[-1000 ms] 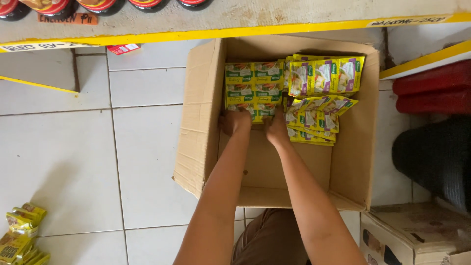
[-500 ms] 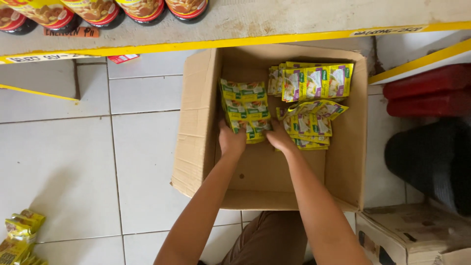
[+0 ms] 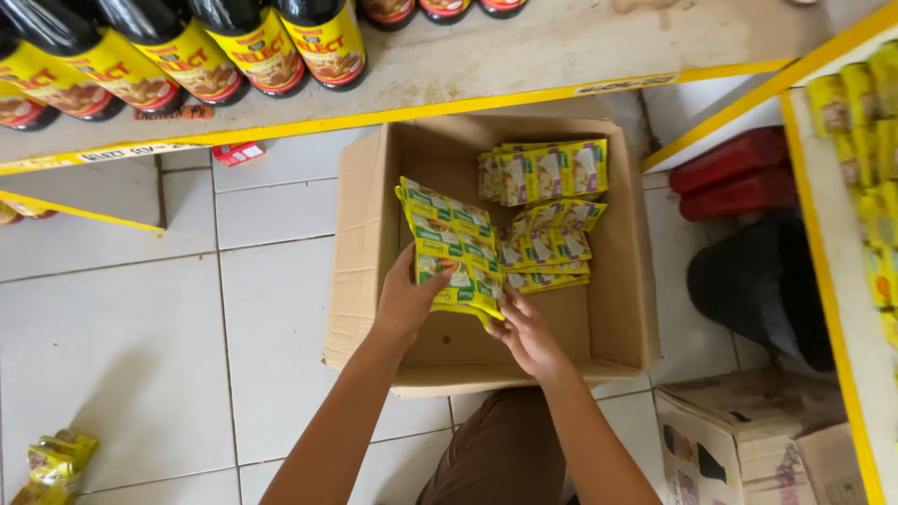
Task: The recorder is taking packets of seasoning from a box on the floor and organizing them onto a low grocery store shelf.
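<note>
Both hands, left [image 3: 404, 304] and right [image 3: 526, 329], closed on sachet strip [image 3: 451, 245] above open carton [image 3: 363, 234]; perhaps loosely pinched. Risk: floppy strip slipping, snagging remaining sachets [image 3: 547, 245].

two cardboard boxes [image 3: 360, 243], two red bottles [image 3: 734, 159]

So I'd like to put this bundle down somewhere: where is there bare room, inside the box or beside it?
The cardboard box floor is bare near its front wall, below the left hand and right hand. White floor tiles left of it are bare. The far right holds sachet stacks.
</note>
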